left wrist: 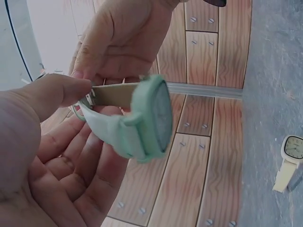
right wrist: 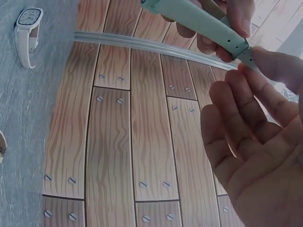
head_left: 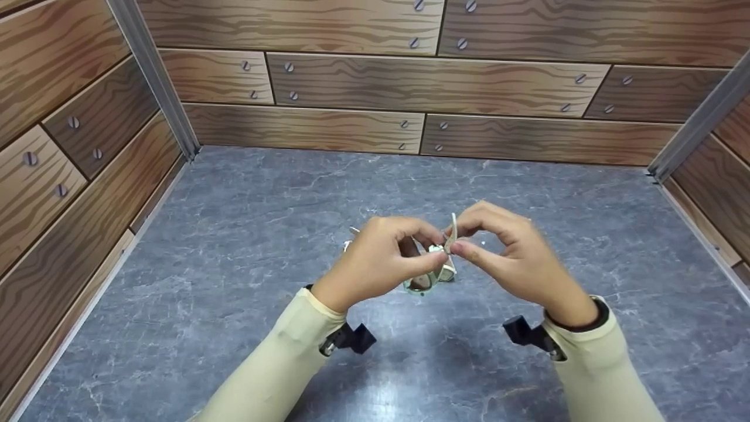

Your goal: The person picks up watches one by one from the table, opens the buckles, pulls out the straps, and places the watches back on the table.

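Observation:
A mint-green wristwatch (left wrist: 151,116) hangs between my two hands, its strap bent into a loop. At the buckle, my left hand (head_left: 387,249) pinches the strap between thumb and fingers. My right hand (head_left: 510,243) pinches the pointed, holed end of the strap (right wrist: 222,35), which passes through the buckle (right wrist: 240,48). In the head view the strap tip stands up between the two hands, and the watch case is partly hidden behind the left fingers.
On the grey marbled table (head_left: 246,281) lies a white watch (left wrist: 291,150) with a pale strap. The right wrist view also has a white watch (right wrist: 29,19). Wood-patterned walls (head_left: 351,82) with metal corner posts (head_left: 155,76) enclose the table's back and sides.

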`<state>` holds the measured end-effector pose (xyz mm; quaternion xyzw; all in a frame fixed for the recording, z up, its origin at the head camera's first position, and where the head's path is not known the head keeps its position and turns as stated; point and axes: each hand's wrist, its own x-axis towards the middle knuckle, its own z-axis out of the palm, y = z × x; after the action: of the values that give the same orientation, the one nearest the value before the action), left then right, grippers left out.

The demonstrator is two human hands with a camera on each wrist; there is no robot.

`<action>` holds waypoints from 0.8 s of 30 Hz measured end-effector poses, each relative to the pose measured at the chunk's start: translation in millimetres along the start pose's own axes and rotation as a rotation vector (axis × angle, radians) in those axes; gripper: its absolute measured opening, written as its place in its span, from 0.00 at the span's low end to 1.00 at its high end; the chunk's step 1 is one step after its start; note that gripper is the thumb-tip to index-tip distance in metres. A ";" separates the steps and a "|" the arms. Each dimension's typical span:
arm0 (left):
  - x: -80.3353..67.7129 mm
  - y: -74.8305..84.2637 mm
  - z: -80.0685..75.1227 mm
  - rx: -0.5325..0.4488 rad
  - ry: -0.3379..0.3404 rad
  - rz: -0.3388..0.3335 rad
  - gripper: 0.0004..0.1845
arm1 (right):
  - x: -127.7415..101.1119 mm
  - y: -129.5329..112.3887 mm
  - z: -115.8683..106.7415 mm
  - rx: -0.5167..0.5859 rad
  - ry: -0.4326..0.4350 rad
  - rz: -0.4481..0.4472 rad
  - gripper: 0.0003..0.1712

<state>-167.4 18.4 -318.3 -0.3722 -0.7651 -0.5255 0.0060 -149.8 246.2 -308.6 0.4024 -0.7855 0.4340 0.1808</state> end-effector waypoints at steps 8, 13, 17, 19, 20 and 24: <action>-0.2 1.9 0.2 -0.049 0.049 0.011 0.06 | 0.2 -2.0 1.1 0.020 0.011 0.055 0.17; 0.4 2.5 0.6 -0.154 0.105 0.024 0.07 | -1.4 -2.5 2.8 0.063 -0.056 0.129 0.13; 0.1 4.8 2.3 -0.184 0.116 0.025 0.08 | -2.6 -1.9 3.0 0.043 -0.118 0.151 0.10; 0.1 5.3 3.2 -0.174 0.117 0.032 0.09 | -3.0 -1.4 2.6 0.029 -0.124 0.146 0.09; 0.1 5.4 3.5 -0.169 0.118 0.034 0.09 | -3.3 -1.2 2.4 0.024 -0.127 0.141 0.09; -0.1 4.2 4.3 -0.132 0.123 0.050 0.08 | -4.3 0.7 2.4 0.018 -0.135 0.122 0.10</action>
<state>-163.2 22.5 -317.0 -0.3577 -0.7174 -0.5964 0.0415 -147.5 246.6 -313.1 0.3839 -0.8151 0.4230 0.0969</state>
